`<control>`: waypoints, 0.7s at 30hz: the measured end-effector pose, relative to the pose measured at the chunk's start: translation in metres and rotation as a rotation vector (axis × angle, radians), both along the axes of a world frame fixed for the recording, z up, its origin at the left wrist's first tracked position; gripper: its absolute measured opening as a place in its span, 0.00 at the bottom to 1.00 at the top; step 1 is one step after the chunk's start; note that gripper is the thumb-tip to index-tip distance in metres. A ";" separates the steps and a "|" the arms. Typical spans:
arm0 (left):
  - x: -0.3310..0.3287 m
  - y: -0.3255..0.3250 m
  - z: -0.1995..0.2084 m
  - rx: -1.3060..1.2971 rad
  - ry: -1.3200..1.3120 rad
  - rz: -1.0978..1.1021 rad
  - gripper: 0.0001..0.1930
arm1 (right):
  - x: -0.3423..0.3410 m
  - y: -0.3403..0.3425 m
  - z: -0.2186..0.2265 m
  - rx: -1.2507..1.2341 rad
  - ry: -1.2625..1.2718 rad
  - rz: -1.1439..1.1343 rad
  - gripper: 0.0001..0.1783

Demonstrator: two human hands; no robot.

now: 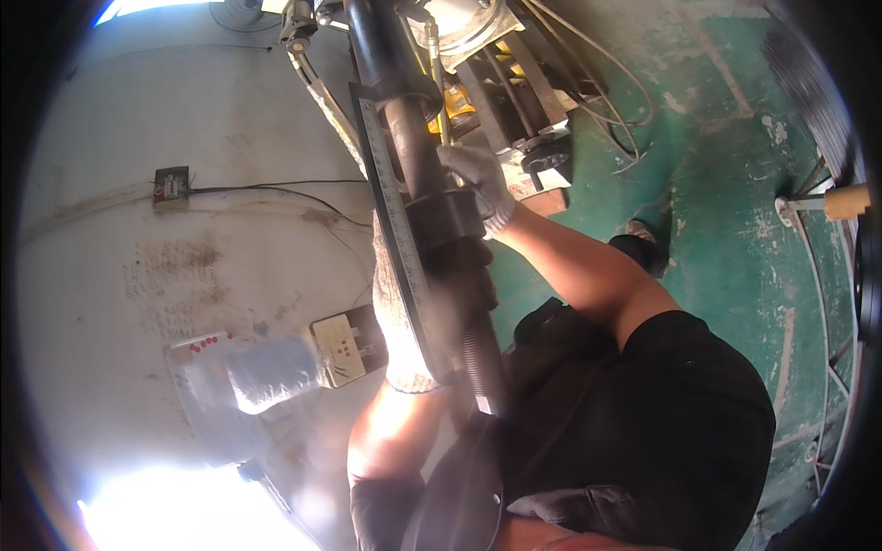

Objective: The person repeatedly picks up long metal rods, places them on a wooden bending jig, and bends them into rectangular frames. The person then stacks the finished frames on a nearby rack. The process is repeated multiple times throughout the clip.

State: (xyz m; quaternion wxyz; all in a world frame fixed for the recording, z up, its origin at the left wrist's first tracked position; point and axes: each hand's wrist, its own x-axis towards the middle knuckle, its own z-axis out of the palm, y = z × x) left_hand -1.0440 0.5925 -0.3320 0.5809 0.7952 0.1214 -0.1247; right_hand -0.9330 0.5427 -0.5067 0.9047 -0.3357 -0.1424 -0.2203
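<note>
A long black machine shaft runs from the top centre down toward my body, with a bare threaded section [411, 147] above a thick black collar [445, 219]. Alongside it lies a flat marked scale bar [393, 216]. My right hand [480, 186], in a pale knitted glove, is closed at the collar's upper right side, its fingertips near the thread. On the scale's left side is my gloved left hand [393, 321], reaching up along the bar; its fingers are mostly hidden behind it. Another threaded end [475, 358] sticks out below the collar, close to my chest.
A slide with a black handwheel [544, 154] stands right of the shaft, near looping cables [634, 119]. The stained wall at left carries a small electrical box [171, 188] and a cream control box [338, 351]. A metal-framed rack [808, 220] stands on the green floor at right.
</note>
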 end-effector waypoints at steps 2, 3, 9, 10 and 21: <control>0.001 -0.015 0.001 0.051 -0.039 0.060 0.25 | -0.018 -0.013 -0.004 -0.137 0.068 0.066 0.08; 0.000 -0.020 0.001 0.081 -0.061 0.085 0.30 | -0.027 -0.020 -0.005 -0.208 0.098 0.098 0.07; -0.011 -0.021 -0.001 0.176 -0.043 0.163 0.34 | -0.015 -0.070 0.010 -0.583 -0.185 -0.186 0.15; -0.012 -0.018 -0.001 0.161 -0.019 0.173 0.34 | -0.010 -0.071 0.005 -0.535 -0.100 -0.086 0.13; -0.022 -0.001 0.007 0.671 -0.386 -0.118 0.24 | -0.065 -0.108 0.041 0.225 0.272 1.240 0.32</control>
